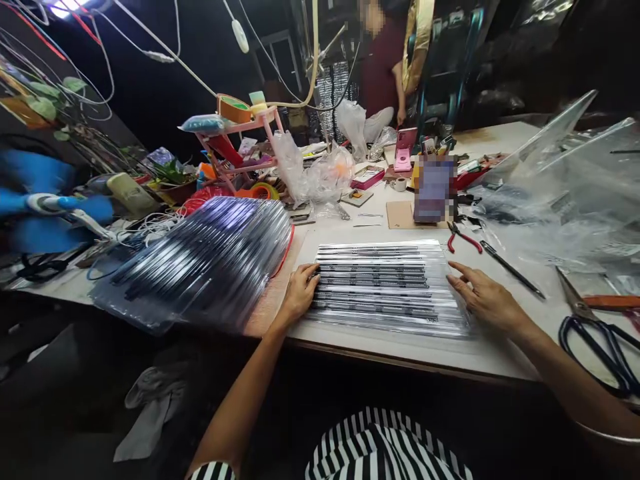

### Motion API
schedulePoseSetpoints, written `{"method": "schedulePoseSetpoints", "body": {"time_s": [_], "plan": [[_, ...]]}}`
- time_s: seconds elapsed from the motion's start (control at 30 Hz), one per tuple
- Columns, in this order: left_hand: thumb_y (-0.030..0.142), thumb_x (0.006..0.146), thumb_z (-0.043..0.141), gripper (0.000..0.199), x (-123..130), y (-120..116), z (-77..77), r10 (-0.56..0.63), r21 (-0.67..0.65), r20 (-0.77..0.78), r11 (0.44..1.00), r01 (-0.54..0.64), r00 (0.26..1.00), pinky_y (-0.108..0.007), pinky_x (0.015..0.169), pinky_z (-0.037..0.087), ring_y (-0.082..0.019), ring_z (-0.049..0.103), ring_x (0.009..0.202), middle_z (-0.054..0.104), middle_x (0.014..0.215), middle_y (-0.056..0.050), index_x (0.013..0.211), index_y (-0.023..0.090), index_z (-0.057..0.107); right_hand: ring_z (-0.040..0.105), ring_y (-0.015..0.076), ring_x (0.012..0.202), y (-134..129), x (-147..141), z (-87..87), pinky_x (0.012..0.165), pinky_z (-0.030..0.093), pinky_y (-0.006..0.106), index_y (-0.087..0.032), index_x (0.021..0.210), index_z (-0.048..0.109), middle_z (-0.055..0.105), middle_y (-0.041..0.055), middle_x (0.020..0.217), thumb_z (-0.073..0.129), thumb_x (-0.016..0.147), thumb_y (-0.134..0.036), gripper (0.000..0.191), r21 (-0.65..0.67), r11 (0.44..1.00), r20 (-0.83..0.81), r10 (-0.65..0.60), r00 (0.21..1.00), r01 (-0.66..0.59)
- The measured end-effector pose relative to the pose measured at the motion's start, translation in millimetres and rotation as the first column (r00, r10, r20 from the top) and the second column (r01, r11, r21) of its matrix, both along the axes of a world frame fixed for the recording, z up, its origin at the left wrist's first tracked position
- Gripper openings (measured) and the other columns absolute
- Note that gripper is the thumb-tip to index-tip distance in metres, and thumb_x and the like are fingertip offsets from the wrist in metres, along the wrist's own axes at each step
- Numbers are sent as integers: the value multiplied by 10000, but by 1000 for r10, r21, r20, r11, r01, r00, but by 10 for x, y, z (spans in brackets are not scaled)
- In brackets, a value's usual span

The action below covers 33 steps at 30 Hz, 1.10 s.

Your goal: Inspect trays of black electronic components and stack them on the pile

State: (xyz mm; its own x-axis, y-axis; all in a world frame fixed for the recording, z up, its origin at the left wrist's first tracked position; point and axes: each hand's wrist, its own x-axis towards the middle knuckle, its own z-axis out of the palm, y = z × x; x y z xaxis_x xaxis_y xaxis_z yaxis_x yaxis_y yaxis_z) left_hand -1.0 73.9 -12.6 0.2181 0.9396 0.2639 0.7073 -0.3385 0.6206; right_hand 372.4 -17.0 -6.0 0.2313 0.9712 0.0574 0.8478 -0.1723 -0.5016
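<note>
Left hand and right hand are set at opposite ends of a flat clear packet of strips, which is laid between the 2 of them on the pale table. At the far left, a blue fan is seen, its blades blurred. To its right, a larger pile of dark strips, covered in clear plastic, is laid aslant, and behind it a pink rack is topped by a roll of orange tape. Next, the left hand's fingers are bent against the packet's left edge; whether that edge is pinched cannot be told. Rightward from this hand the packet is stretched, its strips running crosswise. Beyond it, a person in a dark red top is seen in the background, and an upright device (its surface is pixelated) is stood by a piece of cardboard. By the packet's right end, the right hand's thumb and fingers are spread apart. Farther right, red-handled pliers, a slim black tool and scissors are laid, with clear plastic sheets heaped behind.
</note>
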Motion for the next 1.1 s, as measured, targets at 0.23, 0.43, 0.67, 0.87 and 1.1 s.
{"method": "schedulePoseSetpoints", "body": {"time_s": [0.23,0.43,0.67,0.87,1.1], "plan": [[322,873,449,419,92,-9,20,41,-81,-130,995,-52,991,-549,1016,296,-293,441,1190,541,1294,-115,1271,212,517,551,356,978,187,-230,-21,758,463,529,-219,1307,500,493,188,1240,312,887,-341,476,22,997,189,66,980,-71],[445,866,447,517,116,-18,14,39,-133,-126,989,-56,991,-650,1027,173,-324,343,1285,421,1419,-117,1337,232,433,473,370,1120,272,-288,-104,860,413,566,-192,1267,524,396,185,1379,334,895,-292,430,116,988,189,79,979,-102],[425,899,364,467,-8,78,-49,-20,-107,-42,994,15,999,-501,1082,235,-247,377,1292,421,1423,-96,1300,218,485,526,253,1081,244,-202,-105,803,482,400,-188,1259,502,472,147,1275,309,923,-321,409,237,971,138,7,990,-40],[374,922,307,495,195,-29,46,17,10,-514,1000,-14,858,-647,1010,210,-355,227,1355,277,1493,-116,1368,176,391,291,359,1308,253,-315,-44,985,236,586,-129,1238,532,382,197,1419,343,903,-223,396,142,960,235,203,951,-240],[475,925,264,577,589,-41,136,-272,-54,-641,949,312,718,-600,1086,61,-299,48,1405,165,1524,-43,1439,219,211,240,419,1331,405,-202,-166,937,294,643,-253,1333,446,294,163,1476,396,874,-533,539,126,978,82,157,984,-166]]}}
